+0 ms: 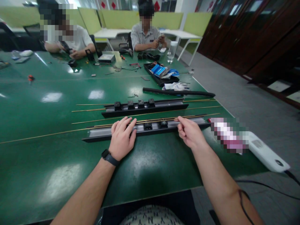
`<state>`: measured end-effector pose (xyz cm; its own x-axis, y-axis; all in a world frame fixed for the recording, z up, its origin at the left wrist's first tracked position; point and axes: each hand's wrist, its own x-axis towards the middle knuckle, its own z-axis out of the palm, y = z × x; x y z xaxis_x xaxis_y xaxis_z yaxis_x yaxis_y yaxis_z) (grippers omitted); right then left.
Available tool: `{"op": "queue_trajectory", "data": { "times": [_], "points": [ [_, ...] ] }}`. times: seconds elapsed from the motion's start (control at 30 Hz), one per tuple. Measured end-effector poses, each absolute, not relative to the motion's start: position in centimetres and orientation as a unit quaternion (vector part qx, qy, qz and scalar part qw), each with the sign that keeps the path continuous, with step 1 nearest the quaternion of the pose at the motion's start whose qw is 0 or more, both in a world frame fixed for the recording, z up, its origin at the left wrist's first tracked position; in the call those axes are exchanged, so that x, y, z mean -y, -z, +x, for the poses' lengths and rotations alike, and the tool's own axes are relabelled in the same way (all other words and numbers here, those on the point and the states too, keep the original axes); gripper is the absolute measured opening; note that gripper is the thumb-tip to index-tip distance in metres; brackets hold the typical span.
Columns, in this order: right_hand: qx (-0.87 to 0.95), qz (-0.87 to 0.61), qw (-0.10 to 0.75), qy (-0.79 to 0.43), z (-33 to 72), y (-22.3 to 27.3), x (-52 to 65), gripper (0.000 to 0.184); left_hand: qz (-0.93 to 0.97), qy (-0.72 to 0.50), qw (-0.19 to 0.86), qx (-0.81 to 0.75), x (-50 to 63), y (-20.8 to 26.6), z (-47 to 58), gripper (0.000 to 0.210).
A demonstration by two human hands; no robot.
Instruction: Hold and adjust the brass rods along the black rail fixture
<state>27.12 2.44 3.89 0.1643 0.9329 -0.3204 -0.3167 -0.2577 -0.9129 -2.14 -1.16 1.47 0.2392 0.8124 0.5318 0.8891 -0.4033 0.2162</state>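
A long black channel (96,133) with a silvery inner face lies across the green table in front of me. Two small black blocks, one of them (147,126) near the middle, sit inside it. Thin brass-coloured rods (152,120) run along its far edge. My left hand (124,136) rests over the channel's left part, fingers stretched out and slightly spread across the rods. Farther right, my right hand (188,131) is closed, with thumb and index finger pinching at a brass rod; the other fingers are curled. The fingertips hide part of the rods.
Behind lies a second black channel (145,110) holding several black blocks, with more rods around it. Farther back are a black tube (178,92), white gloves (177,86) and a black tray (161,82). A white device (267,153) lies at right. Two people sit opposite.
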Motion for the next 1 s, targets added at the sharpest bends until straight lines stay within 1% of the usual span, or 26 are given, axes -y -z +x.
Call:
{"op": "queue_trajectory", "data": {
  "times": [0.2, 0.53, 0.8, 1.0],
  "points": [
    [0.270, -0.544, 0.559, -0.565, 27.57, -3.53, -2.78, 0.017, -0.785, 0.293, 0.064, 0.542, 1.24, -1.59, -2.10, 0.045],
    [0.300, -0.540, 0.527, -0.584, 26.93, -4.05, -2.31, 0.026, -0.782, 0.298, 0.056, 0.545, 1.19, -1.44, -2.11, 0.046],
    [0.283, -0.543, 0.551, -0.567, 27.40, -3.75, -2.54, 0.022, -0.783, 0.300, 0.049, 0.542, 1.17, -1.45, -2.16, 0.048],
    [0.283, -0.547, 0.538, -0.575, 27.20, -3.80, -2.59, 0.023, -0.784, 0.295, 0.056, 0.543, 1.21, -1.48, -2.15, 0.046]
  ]
}}
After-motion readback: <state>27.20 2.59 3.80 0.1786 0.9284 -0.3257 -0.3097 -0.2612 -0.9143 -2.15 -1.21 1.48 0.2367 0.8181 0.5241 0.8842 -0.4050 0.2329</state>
